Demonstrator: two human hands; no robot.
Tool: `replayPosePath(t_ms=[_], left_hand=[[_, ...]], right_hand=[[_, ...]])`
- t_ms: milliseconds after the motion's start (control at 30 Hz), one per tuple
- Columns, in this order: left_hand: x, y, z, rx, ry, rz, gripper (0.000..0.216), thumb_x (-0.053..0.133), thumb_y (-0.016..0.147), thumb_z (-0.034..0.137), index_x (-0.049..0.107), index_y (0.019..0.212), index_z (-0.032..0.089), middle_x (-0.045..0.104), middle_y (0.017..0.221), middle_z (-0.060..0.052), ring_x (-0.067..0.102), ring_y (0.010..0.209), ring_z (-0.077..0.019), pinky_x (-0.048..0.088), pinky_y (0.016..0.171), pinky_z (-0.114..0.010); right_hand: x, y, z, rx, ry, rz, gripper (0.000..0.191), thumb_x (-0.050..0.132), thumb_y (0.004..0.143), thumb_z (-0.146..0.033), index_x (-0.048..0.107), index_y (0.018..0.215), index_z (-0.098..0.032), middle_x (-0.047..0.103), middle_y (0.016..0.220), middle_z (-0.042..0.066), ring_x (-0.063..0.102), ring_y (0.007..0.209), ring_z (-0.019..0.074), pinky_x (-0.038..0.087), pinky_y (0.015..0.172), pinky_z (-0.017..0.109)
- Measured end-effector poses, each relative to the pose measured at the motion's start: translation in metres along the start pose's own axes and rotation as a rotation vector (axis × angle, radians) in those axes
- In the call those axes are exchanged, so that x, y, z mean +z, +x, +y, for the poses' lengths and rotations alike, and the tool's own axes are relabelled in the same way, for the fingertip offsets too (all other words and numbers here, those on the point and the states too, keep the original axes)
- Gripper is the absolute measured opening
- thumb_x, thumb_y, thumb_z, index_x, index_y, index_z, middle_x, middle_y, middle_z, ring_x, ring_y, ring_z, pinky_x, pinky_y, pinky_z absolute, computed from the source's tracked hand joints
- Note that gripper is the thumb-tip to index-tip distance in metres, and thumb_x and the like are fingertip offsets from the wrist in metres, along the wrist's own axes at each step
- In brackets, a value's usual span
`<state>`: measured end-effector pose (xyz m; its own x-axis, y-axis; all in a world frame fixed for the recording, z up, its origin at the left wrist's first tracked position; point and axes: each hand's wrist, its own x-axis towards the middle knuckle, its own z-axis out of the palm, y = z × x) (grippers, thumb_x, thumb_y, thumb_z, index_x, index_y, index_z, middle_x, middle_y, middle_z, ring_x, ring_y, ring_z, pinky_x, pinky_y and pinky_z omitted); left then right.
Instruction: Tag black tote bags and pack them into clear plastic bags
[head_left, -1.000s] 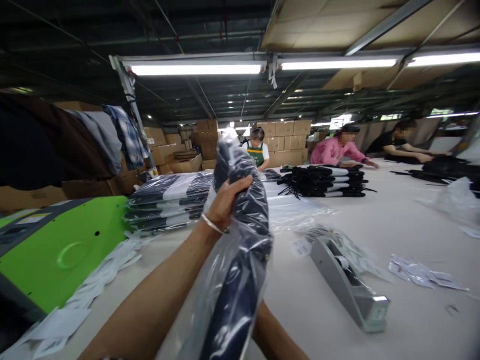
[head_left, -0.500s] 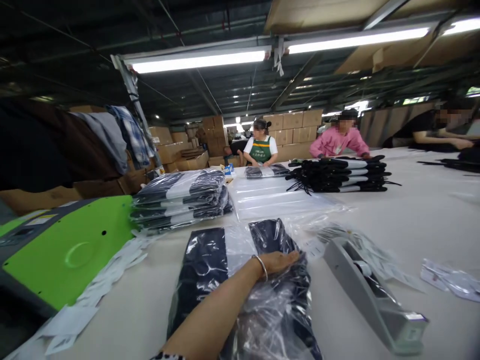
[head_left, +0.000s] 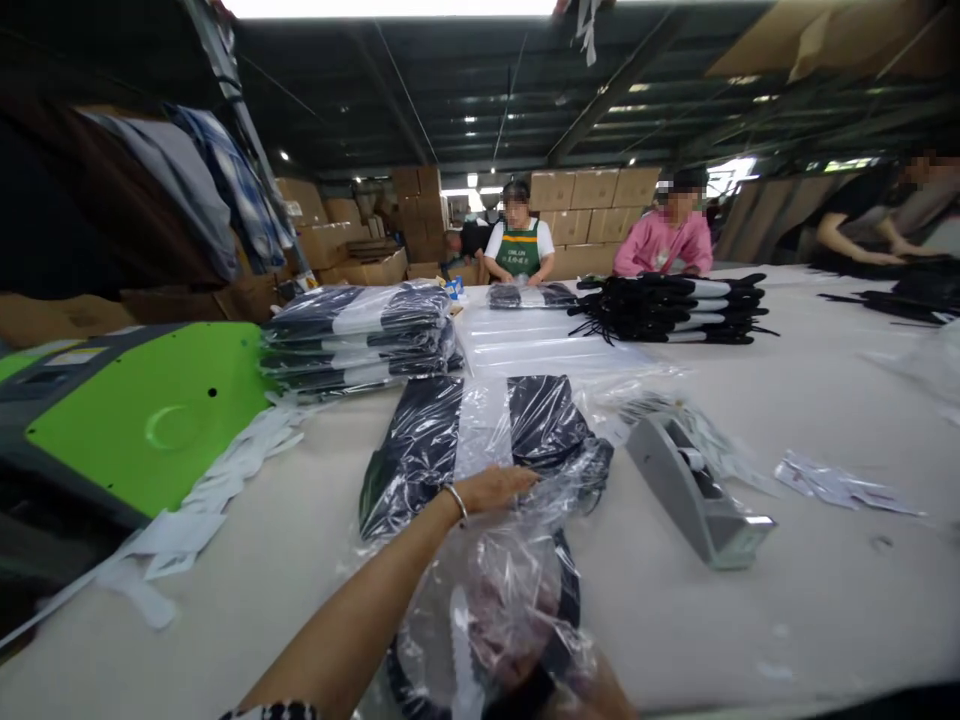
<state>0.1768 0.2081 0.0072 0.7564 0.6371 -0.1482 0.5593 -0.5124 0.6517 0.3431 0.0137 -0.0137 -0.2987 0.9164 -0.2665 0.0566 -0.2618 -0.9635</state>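
Note:
A folded dark garment with a pale band across it, inside a clear plastic bag [head_left: 420,440], lies on the table in front of me. My left hand [head_left: 495,488], with a bangle at its wrist, rests on top of the bag with its fingers stretched out flat. At the near end the plastic is bunched up and loose, with a dark loop of cloth showing through it. My right hand [head_left: 510,610] appears blurred through this plastic, close to my body; its fingers cannot be made out.
A grey tape dispenser [head_left: 694,490] stands to the right beside paper labels [head_left: 832,480]. At left are a green machine [head_left: 165,420] and a stack of bagged garments [head_left: 360,335]. Black garments [head_left: 675,310] lie piled further back, with co-workers across the table.
My left hand has slid toward me and left over the bag. My right hand has appeared at the near end, where the plastic is now lifted. The view has tilted down.

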Motion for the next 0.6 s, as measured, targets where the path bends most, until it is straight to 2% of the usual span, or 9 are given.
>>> replayPosePath(t_ms=[67, 100, 167, 233, 300, 367, 500, 600], left_hand=[[0.008, -0.009, -0.001, 0.031, -0.050, 0.016, 0.056, 0.016, 0.104, 0.046, 0.051, 0.142, 0.026, 0.051, 0.150, -0.006, 0.046, 0.139, -0.0234, 0.027, 0.121, -0.046], [0.015, -0.014, 0.000, 0.044, -0.055, 0.020, 0.055, 0.020, 0.103, 0.048, 0.052, 0.142, 0.026, 0.049, 0.152, -0.007, 0.043, 0.141, -0.0250, 0.024, 0.122, -0.048], [0.035, -0.026, 0.002, 0.070, 0.033, 0.036, 0.053, 0.038, 0.099, 0.053, 0.050, 0.143, 0.025, 0.041, 0.157, -0.009, 0.033, 0.147, -0.0303, 0.014, 0.123, -0.057], [0.058, -0.035, 0.004, 0.084, 0.221, 0.096, 0.058, 0.052, 0.095, 0.047, 0.041, 0.148, 0.026, 0.032, 0.161, -0.010, 0.024, 0.150, -0.0316, 0.008, 0.122, -0.061], [0.075, -0.038, 0.003, 0.078, 0.403, 0.181, 0.058, 0.048, 0.098, 0.032, 0.031, 0.153, 0.029, 0.027, 0.163, -0.007, 0.020, 0.152, -0.0275, 0.008, 0.123, -0.059], [0.082, -0.033, 0.001, 0.042, 0.473, 0.222, 0.058, 0.037, 0.099, 0.016, 0.027, 0.154, 0.032, 0.026, 0.164, -0.004, 0.019, 0.152, -0.0232, 0.009, 0.124, -0.055], [0.066, -0.011, -0.006, -0.053, 0.457, 0.218, 0.069, 0.036, 0.092, 0.003, 0.029, 0.153, 0.034, 0.027, 0.164, -0.002, 0.019, 0.152, -0.0224, 0.007, 0.124, -0.053], [0.050, 0.008, -0.009, -0.113, 0.418, 0.235, 0.068, 0.038, 0.091, 0.003, 0.033, 0.152, 0.032, 0.030, 0.163, -0.003, 0.020, 0.152, -0.0238, 0.005, 0.124, -0.053]], right_hand=[[-0.018, -0.028, 0.014, 0.187, 0.230, 0.020, 0.062, 0.037, 0.099, -0.062, 0.069, 0.112, -0.010, 0.073, 0.105, 0.011, 0.072, 0.096, 0.0230, 0.060, 0.089, 0.041], [-0.029, -0.040, 0.019, 0.257, 0.373, 0.023, 0.066, 0.035, 0.098, -0.063, 0.070, 0.111, -0.008, 0.074, 0.107, 0.013, 0.073, 0.099, 0.0237, 0.059, 0.093, 0.041], [-0.054, -0.058, 0.025, 0.335, 0.635, 0.047, 0.060, 0.050, 0.093, -0.063, 0.067, 0.118, -0.012, 0.071, 0.121, 0.017, 0.070, 0.110, 0.0264, 0.055, 0.100, 0.041], [-0.073, -0.061, 0.025, 0.364, 0.779, 0.127, 0.066, 0.066, 0.084, -0.060, 0.058, 0.130, -0.014, 0.064, 0.131, 0.019, 0.067, 0.116, 0.0299, 0.053, 0.103, 0.043], [-0.080, -0.048, 0.019, 0.341, 0.723, 0.200, 0.074, 0.071, 0.082, -0.057, 0.048, 0.139, -0.014, 0.063, 0.132, 0.022, 0.068, 0.112, 0.0314, 0.054, 0.100, 0.046], [-0.077, -0.025, 0.011, 0.291, 0.600, 0.225, 0.077, 0.074, 0.081, -0.052, 0.042, 0.142, -0.016, 0.065, 0.128, 0.021, 0.071, 0.105, 0.0293, 0.056, 0.095, 0.045], [-0.067, 0.015, 0.000, 0.207, 0.437, 0.171, 0.073, 0.078, 0.080, -0.045, 0.044, 0.137, -0.017, 0.068, 0.119, 0.018, 0.072, 0.090, 0.0224, 0.059, 0.084, 0.038], [-0.070, 0.024, -0.002, 0.166, 0.400, 0.181, 0.076, 0.077, 0.079, -0.049, 0.043, 0.137, -0.015, 0.064, 0.125, 0.021, 0.072, 0.094, 0.0239, 0.058, 0.087, 0.039]])
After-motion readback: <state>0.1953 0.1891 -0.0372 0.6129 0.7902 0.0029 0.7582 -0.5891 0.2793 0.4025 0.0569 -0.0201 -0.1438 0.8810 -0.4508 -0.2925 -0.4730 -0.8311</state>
